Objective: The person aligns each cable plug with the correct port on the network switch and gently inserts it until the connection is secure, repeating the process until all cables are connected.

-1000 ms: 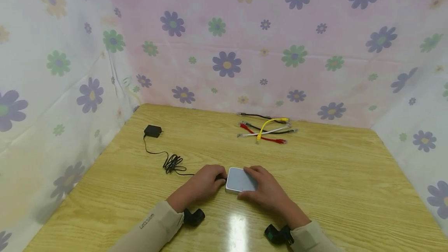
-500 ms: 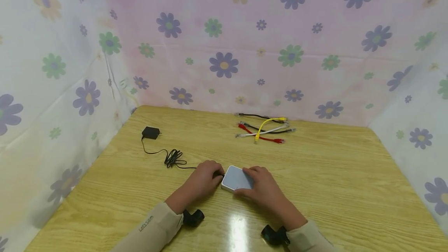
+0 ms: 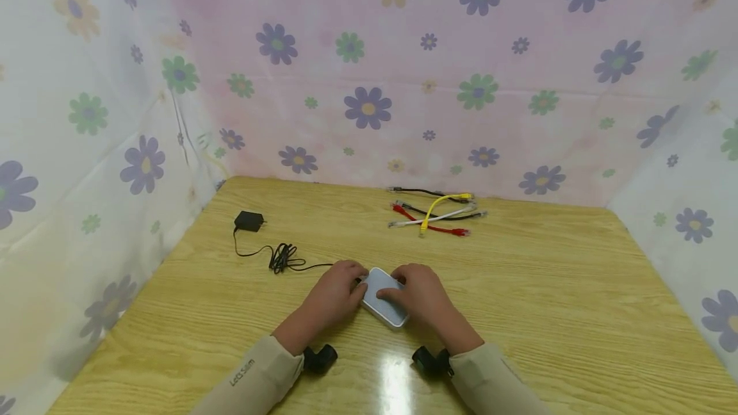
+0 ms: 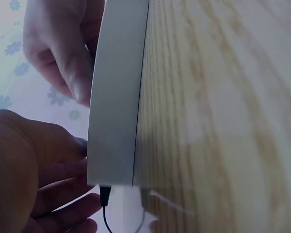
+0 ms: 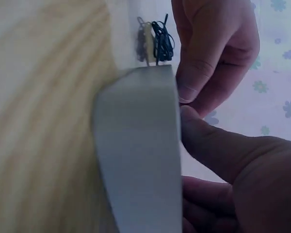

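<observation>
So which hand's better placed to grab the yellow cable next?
Right hand, probably: nearer the yellow cable. Both are at the white box, but the left hand sits at its corded side, farther off.

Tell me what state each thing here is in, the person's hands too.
White box: top facing up
Black plug: against the box's end, seemingly inserted
Black cord: bundled partway along
Power adapter: lying unplugged
Network cables: loose crossing pile, visible ends unplugged
Left hand: at the box's corner, grip unclear
Right hand: holding the box, thumb on top
</observation>
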`<state>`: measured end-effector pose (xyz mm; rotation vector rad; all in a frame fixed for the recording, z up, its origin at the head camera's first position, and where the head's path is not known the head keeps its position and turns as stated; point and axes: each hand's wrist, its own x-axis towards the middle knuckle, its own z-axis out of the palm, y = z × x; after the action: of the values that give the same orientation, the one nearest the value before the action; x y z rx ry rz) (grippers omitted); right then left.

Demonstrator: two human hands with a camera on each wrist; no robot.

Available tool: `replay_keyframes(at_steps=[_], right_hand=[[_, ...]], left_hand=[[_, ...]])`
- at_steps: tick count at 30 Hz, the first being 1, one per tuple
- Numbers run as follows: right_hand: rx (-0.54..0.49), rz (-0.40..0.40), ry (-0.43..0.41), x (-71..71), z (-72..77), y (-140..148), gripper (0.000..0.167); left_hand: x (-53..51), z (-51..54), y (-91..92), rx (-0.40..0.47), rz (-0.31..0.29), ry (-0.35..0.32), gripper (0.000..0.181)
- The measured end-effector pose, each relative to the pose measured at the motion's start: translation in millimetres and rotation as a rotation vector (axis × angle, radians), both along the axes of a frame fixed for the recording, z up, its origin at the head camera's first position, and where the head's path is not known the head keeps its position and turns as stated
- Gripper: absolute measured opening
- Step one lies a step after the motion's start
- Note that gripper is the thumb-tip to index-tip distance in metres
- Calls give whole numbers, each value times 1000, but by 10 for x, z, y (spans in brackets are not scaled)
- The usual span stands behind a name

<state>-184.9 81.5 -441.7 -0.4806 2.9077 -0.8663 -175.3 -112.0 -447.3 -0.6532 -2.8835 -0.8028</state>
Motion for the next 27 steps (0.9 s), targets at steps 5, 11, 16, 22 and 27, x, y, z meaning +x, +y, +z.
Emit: replay_keyframes(at_steps=[5, 11, 16, 22, 27], right_hand=[[-49, 26, -58, -108, 54, -75, 22], [-127, -16, -124, -190, 19, -170, 28], [-186, -47, -162, -231, 14, -208, 27], [-244, -100, -154, -294, -39, -268, 22], [-402, -165, -223, -342, -107, -329, 21]], left_hand=[[8, 7, 15, -36, 26, 30, 27], [22, 30, 10, -104, 19, -12, 45], [18, 70, 15, -129, -7, -115, 74], [-56, 58, 3, -175, -33, -161, 101], [-137, 46, -33, -167, -41, -186, 100]])
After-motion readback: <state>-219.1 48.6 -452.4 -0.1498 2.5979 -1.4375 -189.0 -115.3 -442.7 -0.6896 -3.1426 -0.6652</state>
